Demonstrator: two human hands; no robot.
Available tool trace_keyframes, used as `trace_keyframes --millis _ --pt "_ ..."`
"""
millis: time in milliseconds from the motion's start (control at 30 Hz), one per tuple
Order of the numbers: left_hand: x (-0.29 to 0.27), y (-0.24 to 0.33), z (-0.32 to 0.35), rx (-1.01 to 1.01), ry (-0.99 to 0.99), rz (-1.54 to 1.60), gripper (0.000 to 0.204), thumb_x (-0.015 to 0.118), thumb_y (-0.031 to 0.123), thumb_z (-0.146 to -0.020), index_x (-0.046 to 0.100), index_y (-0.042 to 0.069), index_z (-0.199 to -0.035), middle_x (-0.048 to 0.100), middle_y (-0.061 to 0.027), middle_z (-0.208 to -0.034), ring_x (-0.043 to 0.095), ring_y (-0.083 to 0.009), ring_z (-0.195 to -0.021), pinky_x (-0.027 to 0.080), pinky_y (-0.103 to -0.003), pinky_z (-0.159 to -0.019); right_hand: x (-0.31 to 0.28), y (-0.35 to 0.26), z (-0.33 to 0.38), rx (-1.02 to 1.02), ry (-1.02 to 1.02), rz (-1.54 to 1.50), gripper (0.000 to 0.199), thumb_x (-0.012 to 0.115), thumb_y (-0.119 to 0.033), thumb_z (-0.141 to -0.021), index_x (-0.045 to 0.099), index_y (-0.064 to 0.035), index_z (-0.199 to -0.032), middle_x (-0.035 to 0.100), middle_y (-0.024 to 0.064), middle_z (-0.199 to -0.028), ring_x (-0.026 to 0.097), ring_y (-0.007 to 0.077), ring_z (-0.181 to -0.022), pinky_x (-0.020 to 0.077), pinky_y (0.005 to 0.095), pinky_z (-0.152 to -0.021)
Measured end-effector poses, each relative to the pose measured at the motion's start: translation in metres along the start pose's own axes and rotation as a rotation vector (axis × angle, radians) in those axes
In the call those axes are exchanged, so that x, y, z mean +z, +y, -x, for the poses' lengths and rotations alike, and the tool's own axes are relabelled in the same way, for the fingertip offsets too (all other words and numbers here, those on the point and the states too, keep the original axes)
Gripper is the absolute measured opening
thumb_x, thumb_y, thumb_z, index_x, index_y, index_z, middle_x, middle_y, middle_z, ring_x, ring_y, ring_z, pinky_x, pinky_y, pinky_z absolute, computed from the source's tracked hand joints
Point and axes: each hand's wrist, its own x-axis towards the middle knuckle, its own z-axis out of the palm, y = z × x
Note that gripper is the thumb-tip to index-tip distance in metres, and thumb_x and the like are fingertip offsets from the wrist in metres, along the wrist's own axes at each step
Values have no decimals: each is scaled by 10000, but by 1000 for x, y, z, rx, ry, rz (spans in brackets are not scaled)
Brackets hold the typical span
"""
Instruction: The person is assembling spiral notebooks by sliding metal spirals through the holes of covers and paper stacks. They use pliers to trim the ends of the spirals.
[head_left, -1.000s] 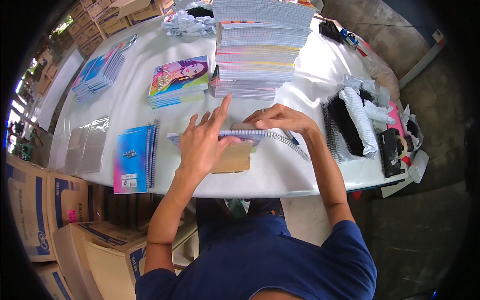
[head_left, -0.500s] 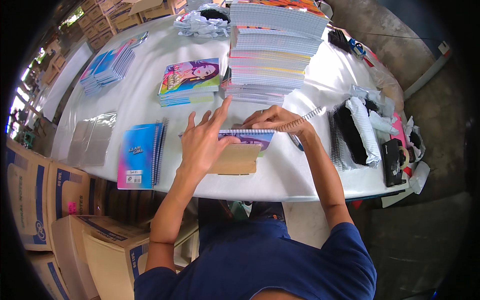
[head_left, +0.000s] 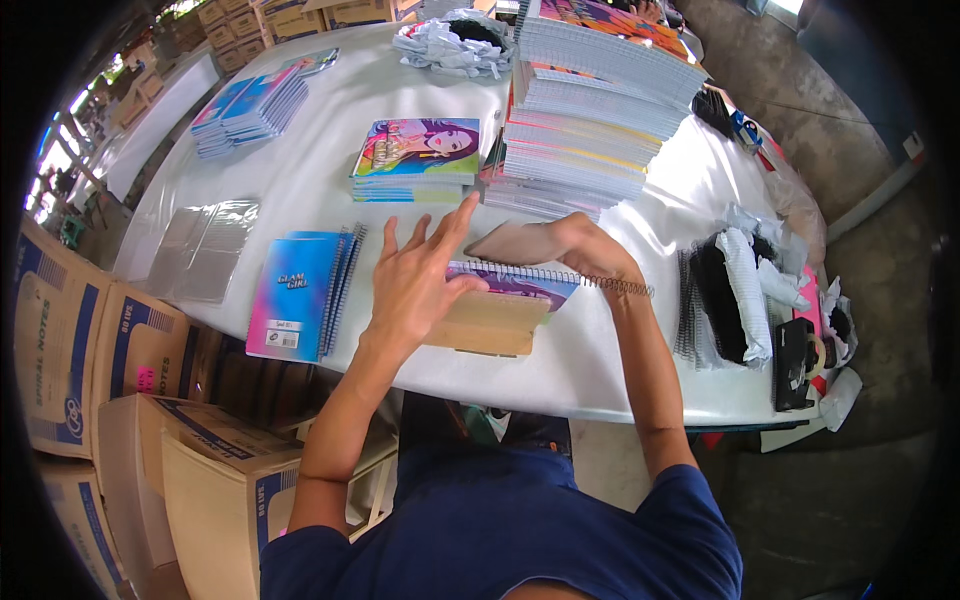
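Observation:
A purple-covered notebook [head_left: 520, 283] lies on the white table [head_left: 330, 215] in front of me, on a stack of brown card sheets [head_left: 490, 325]. A metal spiral wire [head_left: 600, 282] runs along its far edge and sticks out to the right. My left hand [head_left: 418, 280] presses flat on the notebook, fingers spread. My right hand [head_left: 585, 250] rests at the spiral edge, fingers closed around the wire and a grey sheet [head_left: 505, 243].
A tall pile of unbound notebook blocks [head_left: 590, 130] stands just behind. Finished spiral notebooks lie at left [head_left: 300, 295], a colourful stack [head_left: 420, 160] and blue ones [head_left: 250, 105] further back. Clear plastic sleeves [head_left: 205, 250], black spiral coils [head_left: 715, 305] at right, cardboard boxes [head_left: 90, 350] below left.
The spiral wire has slid further along the notebook's edge, now sticking out to the right. My right hand shifted slightly right; my left hand stays pressed on the notebook.

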Motion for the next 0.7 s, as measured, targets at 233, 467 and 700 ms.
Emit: trace_keyframes --millis 233,467,700 --pt "-6 -8 4 -49 46 -28 1037 824 335 -609 287 232 -1489 508 -115 -1389 438 -388 -1302 325 -535 -1075 -5 -1 -18 0 -102 257 500 685 -382 -870 673 97 -1012 654 161 -1141 590 241 -1053 428 360 -970" --pt "2 -24 20 -286 226 630 1095 853 102 -622 225 187 -1516 339 -182 -1507 382 -331 -1361 429 -442 -1041 23 -2 -23 0 -1 -241 485 659 -396 -896 696 81 -976 682 147 -1040 589 203 -1006 452 319 -900" --pt "22 -48 34 -437 228 1119 1040 781 -56 -703 202 211 -1525 378 -182 -1479 438 -307 -1311 509 -344 -958 20 7 -31 13 -123 -220 522 687 -388 -875 659 96 -1069 663 149 -1100 599 206 -1056 461 337 -922"
